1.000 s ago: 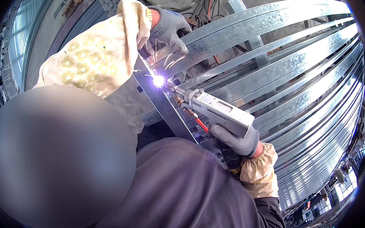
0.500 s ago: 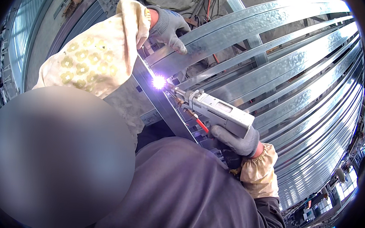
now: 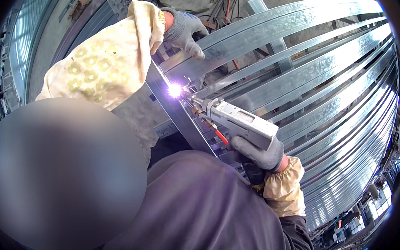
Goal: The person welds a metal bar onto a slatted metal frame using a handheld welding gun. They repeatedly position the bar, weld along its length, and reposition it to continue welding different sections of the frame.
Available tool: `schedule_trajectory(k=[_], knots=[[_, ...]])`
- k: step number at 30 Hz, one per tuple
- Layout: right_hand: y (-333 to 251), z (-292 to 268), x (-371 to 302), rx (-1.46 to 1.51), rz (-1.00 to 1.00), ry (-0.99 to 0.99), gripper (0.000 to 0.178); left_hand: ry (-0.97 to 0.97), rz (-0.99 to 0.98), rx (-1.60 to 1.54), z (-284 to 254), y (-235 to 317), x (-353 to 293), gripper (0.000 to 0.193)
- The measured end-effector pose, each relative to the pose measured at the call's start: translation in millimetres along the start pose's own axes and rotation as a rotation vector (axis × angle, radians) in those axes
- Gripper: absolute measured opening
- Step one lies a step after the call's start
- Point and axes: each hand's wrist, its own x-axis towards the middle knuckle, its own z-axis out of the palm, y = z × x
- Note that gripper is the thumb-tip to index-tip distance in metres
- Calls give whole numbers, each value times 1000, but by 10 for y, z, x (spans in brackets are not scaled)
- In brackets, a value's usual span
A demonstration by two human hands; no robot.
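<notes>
The long sparks have gone; the glow (image 3: 174,90) stays put, so I judge this spot unfinished. My right grip (image 3: 263,156) clamps the torch (image 3: 252,128), four o'clock from it; whether my left grip (image 3: 185,31), at twelve, holds the strip (image 3: 230,46), I can't tell.

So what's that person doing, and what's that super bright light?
A person in grey gloves is using a handheld welding gun, held in the right hand. The bright purple-white glare is at its tip, by the edge of a long metal beam. The left hand is at the near end of a wide, shiny metal strip; I can't tell how firmly it presses. More strips spread out to the right.
</notes>
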Motion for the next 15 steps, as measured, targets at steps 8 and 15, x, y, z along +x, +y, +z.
schedule_trajectory(k=[8, 15], knots=[[71, -53, -232, 204, 50, 33, 56, 172, 34, 266, 76, 20, -48, 81], [152, -90, -547, 200, 17, 49, 58, 721, 226, 548, 477, 498, -11, 93]])
